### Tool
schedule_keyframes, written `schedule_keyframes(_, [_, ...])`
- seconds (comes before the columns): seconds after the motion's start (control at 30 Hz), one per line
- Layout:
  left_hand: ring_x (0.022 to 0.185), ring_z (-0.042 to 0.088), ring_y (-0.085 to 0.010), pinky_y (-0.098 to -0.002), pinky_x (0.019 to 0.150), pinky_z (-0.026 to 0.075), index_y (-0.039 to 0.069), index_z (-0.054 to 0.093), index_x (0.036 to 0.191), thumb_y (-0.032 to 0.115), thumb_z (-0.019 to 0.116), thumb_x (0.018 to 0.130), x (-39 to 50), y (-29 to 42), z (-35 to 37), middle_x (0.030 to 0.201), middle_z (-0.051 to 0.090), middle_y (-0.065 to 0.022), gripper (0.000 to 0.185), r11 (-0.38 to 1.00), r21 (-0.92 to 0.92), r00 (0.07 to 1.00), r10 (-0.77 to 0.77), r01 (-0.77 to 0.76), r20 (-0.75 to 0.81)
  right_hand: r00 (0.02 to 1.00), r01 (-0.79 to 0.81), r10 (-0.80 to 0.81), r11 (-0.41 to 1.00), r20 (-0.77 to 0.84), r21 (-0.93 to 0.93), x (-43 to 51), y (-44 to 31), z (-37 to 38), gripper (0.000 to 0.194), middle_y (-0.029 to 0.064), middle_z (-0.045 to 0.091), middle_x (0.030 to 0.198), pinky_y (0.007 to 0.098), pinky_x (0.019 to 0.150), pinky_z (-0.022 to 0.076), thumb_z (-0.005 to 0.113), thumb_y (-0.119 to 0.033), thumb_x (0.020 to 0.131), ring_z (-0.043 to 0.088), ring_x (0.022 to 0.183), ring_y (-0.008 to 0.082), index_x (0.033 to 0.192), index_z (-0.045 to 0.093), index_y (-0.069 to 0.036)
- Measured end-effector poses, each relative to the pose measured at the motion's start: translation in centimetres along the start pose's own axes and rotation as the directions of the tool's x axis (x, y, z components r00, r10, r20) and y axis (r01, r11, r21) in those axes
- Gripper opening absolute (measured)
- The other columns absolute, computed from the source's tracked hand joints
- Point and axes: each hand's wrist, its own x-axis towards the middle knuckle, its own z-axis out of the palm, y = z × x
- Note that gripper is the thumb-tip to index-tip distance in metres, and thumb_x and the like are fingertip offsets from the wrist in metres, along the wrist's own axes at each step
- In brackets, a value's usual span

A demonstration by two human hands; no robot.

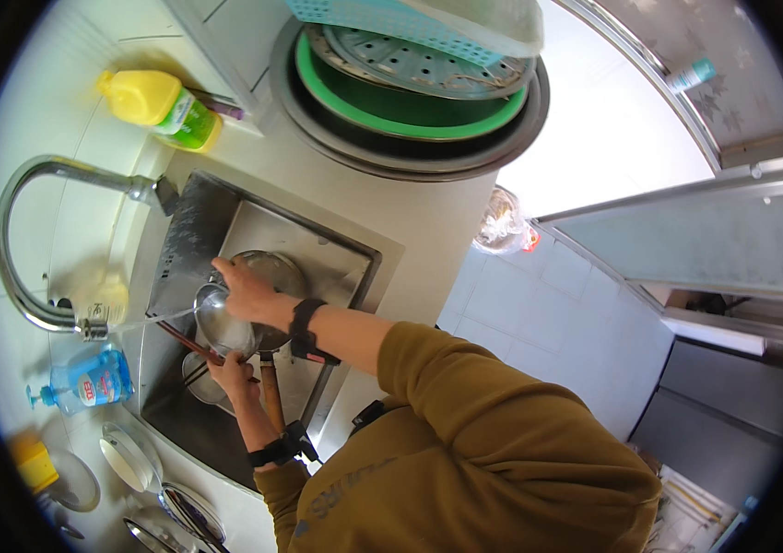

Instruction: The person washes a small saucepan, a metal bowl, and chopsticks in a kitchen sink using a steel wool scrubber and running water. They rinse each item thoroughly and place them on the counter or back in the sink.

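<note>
Over the sink, a shiny bowl (225, 333) is tilted, and a thin stream of water from the faucet runs into it. My right hand (247, 290) grips its upper rim. My left hand (234, 377) holds the lower rim, together with a dark reddish-brown stick (187, 340), perhaps chopsticks. Below my hands, a metal pan (287, 273) lies in the sink, partly hidden by my right hand and the bowl. A wooden handle (269, 387) points toward me. Another bowl (199, 387) sits in the sink beside my left hand, with dark thin sticks across it.
A curved chrome faucet (7, 235) arches beside the steel sink (357, 266). Yellow detergent jug (163, 107) and blue pump bottle (97, 383) stand along the wall. Stacked basins (412, 128) occupy the counter at one side; dishes (130, 460) lie at the other.
</note>
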Motion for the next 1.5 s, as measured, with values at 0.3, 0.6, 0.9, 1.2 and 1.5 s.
schedule_keyframes(0.3, [0.038, 0.033, -0.0089, -0.0231, 0.032, 0.023, 0.009, 0.044, 0.082, -0.002, 0.052, 0.078, -2.5, 0.9, 3.7, 0.063, 0.044, -0.0008, 0.015, 0.810, -0.526, 0.954, -0.301, 0.260, 0.008, 0.940, 0.301, -0.306, 0.952, -0.152, -0.058, 0.6, 3.0, 2.3, 0.066, 0.0213, 0.055, 0.114, 0.0381, 0.092, 0.0413, 0.053, 0.003, 0.065, 0.053, 0.105, 0.0352, 0.130, 0.042, -0.006])
schedule_keyframes(0.6, [0.039, 0.032, -0.0093, -0.0249, 0.033, 0.024, 0.011, 0.045, 0.106, 0.004, 0.059, 0.079, -1.8, 2.4, 1.5, 0.070, 0.051, -0.0030, 0.031, 0.691, -0.599, 0.915, -0.314, 0.404, 0.254, 0.942, -0.151, 0.082, 0.969, 0.326, 0.194, 1.9, -0.5, -0.9, 0.056, 0.0178, 0.056, 0.115, 0.0327, 0.092, 0.0411, 0.051, 0.002, 0.067, 0.054, 0.108, 0.0284, 0.123, 0.048, -0.001])
schedule_keyframes(0.9, [0.050, 0.054, -0.0237, -0.0366, 0.038, 0.041, 0.007, 0.034, 0.122, -0.001, 0.045, 0.078, -0.5, -0.5, 2.4, 0.082, 0.056, -0.0169, 0.046, 0.973, -0.126, 0.922, 0.136, -0.192, -0.362, 0.999, -0.044, 0.043, 0.997, -0.020, -0.070, 0.3, 0.6, 0.5, 0.067, 0.0254, 0.054, 0.113, 0.0370, 0.092, 0.0412, 0.061, -0.035, 0.084, 0.054, 0.106, 0.0342, 0.128, 0.033, 0.007])
schedule_keyframes(1.2, [0.050, 0.062, -0.0289, -0.0335, 0.033, 0.048, 0.002, 0.024, 0.122, -0.001, 0.050, 0.073, -0.8, 0.9, 1.0, 0.092, 0.055, -0.0189, 0.055, 0.893, -0.432, 0.984, -0.168, 0.124, -0.064, 0.735, 0.651, -0.568, 0.744, 0.370, -0.150, 1.0, -1.0, 4.2, 0.052, 0.0167, 0.046, 0.125, 0.0371, 0.091, 0.0407, 0.064, -0.018, 0.081, 0.050, 0.106, 0.0294, 0.127, 0.043, -0.006])
schedule_keyframes(1.5, [0.038, 0.052, -0.0189, -0.0306, 0.026, 0.032, 0.008, 0.027, 0.121, -0.004, 0.055, 0.068, -2.7, 2.7, 1.7, 0.067, 0.054, -0.0123, 0.062, 0.914, -0.245, 0.945, -0.294, 0.322, 0.143, 0.845, 0.335, -0.348, 0.936, 0.407, 0.104, 1.4, 0.1, 5.2, 0.044, 0.0076, 0.052, 0.106, 0.0280, 0.089, 0.0400, 0.065, 0.007, 0.066, 0.052, 0.101, 0.0218, 0.107, 0.052, -0.005])
